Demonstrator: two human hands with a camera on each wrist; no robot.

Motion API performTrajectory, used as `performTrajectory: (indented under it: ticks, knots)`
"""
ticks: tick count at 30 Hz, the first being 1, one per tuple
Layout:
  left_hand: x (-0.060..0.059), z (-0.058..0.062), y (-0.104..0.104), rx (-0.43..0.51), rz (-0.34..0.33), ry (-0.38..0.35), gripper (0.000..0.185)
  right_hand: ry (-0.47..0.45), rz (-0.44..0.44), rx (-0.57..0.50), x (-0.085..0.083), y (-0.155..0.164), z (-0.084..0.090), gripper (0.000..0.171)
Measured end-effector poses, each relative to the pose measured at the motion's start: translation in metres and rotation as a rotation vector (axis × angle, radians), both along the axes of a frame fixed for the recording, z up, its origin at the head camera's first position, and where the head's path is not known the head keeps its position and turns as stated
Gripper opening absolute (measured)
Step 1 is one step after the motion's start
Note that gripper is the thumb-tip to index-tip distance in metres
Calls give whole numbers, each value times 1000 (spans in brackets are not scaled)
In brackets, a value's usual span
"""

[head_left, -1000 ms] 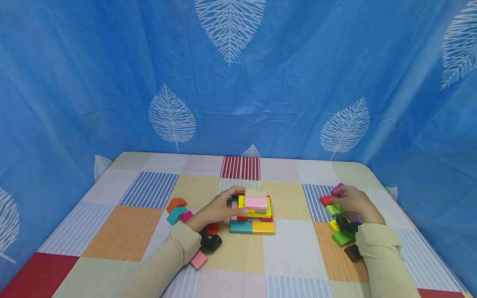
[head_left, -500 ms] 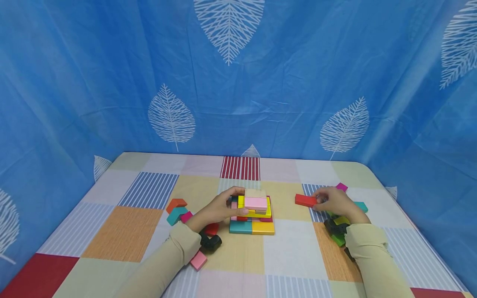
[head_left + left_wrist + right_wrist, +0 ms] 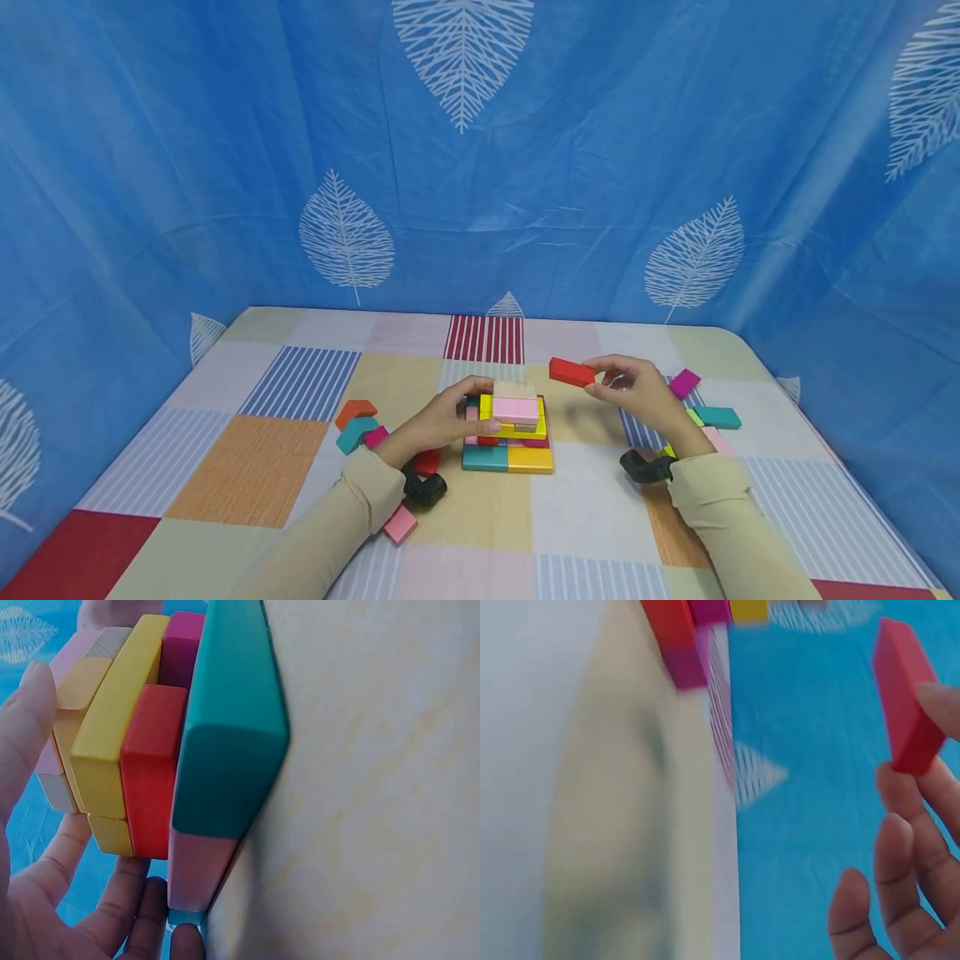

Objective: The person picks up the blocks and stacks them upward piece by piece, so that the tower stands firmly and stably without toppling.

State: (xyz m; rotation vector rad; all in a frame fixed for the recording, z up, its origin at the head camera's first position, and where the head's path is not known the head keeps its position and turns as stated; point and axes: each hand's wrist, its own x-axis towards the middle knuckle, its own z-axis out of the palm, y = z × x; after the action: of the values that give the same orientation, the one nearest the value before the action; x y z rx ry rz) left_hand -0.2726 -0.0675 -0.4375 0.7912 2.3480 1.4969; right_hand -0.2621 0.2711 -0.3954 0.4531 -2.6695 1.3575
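Note:
A stepped stack of coloured wooden blocks (image 3: 515, 410) stands at the middle of the table, with pink and beige blocks on top, yellow below and a teal and orange row at the base. My left hand (image 3: 438, 421) holds the stack from its left side, thumb along the near face and fingers at the far side. In the left wrist view, the thumb (image 3: 30, 724) lies by the upper layers. Right of the stack, my right hand (image 3: 636, 393) pinches one end of a red rectangular block (image 3: 572, 372) in the air. Its other fingers are spread away from the block in the right wrist view.
Loose blocks lie left of the stack, among them an orange one (image 3: 355, 411), a teal one (image 3: 356, 434) and a pink one (image 3: 401, 525). On the right are a magenta block (image 3: 684, 383), a teal block (image 3: 717, 417) and others partly under the right arm. A blue curtain (image 3: 480, 208) hangs behind.
My right hand has picked the red block out of the right-hand pile and carried it left and upward toward the stack. The left hand and the stack have stayed put.

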Motion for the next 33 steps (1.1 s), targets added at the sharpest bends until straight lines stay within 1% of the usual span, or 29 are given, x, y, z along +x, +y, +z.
performTrajectory:
  ticks: [4,9,12,16,19,24,33]
  knots:
    - [0,0,0,0,-3,-3,68,24,31,-48,2,-19,-1,35]
    - [-2,0,1,12,-20,-6,68,48,85,-80,1,-37,-6,33]
    - [-2,-1,0,6,-25,3,67,70,109,-77,0,-44,-9,32]
    - [-1,0,1,5,-22,-10,67,80,123,-49,-1,-51,-11,33]
    - [-1,2,1,11,-21,-22,67,70,126,-37,-1,-55,-11,34]
    - [0,2,0,17,-26,-20,67,54,133,-38,-3,-59,-11,36]
    - [-3,-2,0,19,-34,6,68,23,143,-47,-3,-67,-9,36]
